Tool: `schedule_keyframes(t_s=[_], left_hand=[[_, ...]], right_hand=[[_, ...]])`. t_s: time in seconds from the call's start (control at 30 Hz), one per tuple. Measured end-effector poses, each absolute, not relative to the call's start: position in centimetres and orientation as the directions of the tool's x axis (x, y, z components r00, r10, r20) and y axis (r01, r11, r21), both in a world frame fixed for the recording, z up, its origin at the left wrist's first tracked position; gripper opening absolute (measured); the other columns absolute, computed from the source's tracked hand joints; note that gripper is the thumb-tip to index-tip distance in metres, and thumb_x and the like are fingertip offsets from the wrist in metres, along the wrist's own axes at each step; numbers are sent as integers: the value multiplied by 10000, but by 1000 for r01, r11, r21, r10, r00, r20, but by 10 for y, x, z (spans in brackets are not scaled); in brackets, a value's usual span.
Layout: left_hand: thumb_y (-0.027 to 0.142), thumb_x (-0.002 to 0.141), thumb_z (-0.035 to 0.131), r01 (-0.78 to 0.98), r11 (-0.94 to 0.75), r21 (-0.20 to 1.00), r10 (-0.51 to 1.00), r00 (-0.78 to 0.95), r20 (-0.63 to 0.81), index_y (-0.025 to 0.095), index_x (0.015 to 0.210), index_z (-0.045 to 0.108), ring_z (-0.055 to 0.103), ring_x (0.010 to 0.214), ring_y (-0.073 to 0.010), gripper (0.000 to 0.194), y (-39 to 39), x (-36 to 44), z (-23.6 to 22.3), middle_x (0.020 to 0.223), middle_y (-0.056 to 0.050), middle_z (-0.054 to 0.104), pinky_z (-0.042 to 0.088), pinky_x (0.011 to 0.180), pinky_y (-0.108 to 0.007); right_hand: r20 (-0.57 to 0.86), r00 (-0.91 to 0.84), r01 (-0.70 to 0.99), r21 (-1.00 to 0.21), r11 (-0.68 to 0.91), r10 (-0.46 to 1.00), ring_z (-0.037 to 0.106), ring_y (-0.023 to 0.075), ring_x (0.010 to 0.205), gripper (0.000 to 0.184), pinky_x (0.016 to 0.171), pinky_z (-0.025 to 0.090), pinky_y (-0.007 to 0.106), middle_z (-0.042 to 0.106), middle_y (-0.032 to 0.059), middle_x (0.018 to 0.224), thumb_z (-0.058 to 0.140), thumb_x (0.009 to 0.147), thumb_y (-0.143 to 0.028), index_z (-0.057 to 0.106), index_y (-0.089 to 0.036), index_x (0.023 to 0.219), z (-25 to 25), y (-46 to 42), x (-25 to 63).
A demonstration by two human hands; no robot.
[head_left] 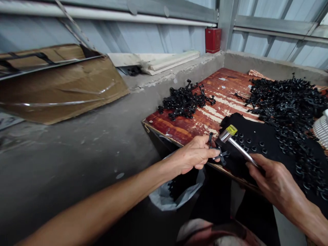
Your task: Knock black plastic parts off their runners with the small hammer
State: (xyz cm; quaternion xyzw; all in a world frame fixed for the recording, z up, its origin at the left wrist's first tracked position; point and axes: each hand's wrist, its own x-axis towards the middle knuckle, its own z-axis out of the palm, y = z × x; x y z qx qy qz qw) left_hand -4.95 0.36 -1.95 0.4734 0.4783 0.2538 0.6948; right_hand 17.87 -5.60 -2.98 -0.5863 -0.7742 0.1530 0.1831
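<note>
My left hand (196, 153) pinches a small black branched plastic part (222, 158) at the front edge of the table, its arms ending in round tips. In my right hand (270, 176) is a small hammer (241, 148) with a metal handle and a yellow face on its head. The hammer's head is close beside the held part; whether they touch I cannot tell. Under them lies a black cloth (241, 123) with several small black rings (253, 148) on it.
On the worn red-brown table (215, 82) are a smaller heap of black parts (181, 100) and a larger heap (284, 99). A white basket (321, 128) stands at the right edge. Below hangs an open white bag (164, 200). Cardboard (84, 89) leans at left.
</note>
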Motion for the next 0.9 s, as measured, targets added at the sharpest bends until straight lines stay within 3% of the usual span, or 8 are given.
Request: schedule_keyframes(t_s=[0.17,0.27,0.37,0.57,0.7,0.9], left_hand=[[118,793,574,46,442,896,814,401,-421,171,835,467,244,324,6,127,6,-32,-11,598,25,590,166,316,-127],[100,802,562,-23,468,883,818,388,-424,178,770,434,246,322,8,153,7,-21,-13,596,24,595,187,323,-128],[72,800,552,-69,498,864,817,371,-442,169,735,443,279,333,6,159,8,-10,-17,610,20,596,202,326,-129],[78,803,569,-104,513,852,837,282,-469,155,714,446,309,351,1,170,8,1,-19,621,11,592,234,331,-136],[83,781,588,-130,495,859,860,216,-463,141,740,489,354,383,-6,121,5,-6,-18,650,4,595,248,342,-133],[109,716,631,-122,530,839,842,193,-504,146,817,519,376,399,-15,155,-3,-20,-17,646,16,581,249,352,-130]], right_hand=[[150,-100,741,-649,174,984,490,146,541,223,475,390,224,539,-30,670,443,973,-406,571,-225,995,-22,-72,188],[109,38,613,-788,63,993,418,135,461,262,379,332,214,454,-45,557,525,922,-460,585,-205,913,-22,-85,193],[96,78,550,-834,38,992,363,121,406,243,328,281,205,413,-62,504,538,918,-444,559,-210,858,-27,-96,198],[160,-58,649,-744,159,985,441,133,419,165,378,352,217,467,-62,570,379,981,-299,507,-206,1031,-32,-80,192],[252,-128,735,-625,262,959,488,171,586,81,545,370,282,478,-9,686,457,876,-242,467,-230,796,-33,-53,181],[229,-233,832,-457,316,945,433,167,556,204,508,273,286,440,0,728,445,817,-128,315,-253,721,-42,-38,171]])
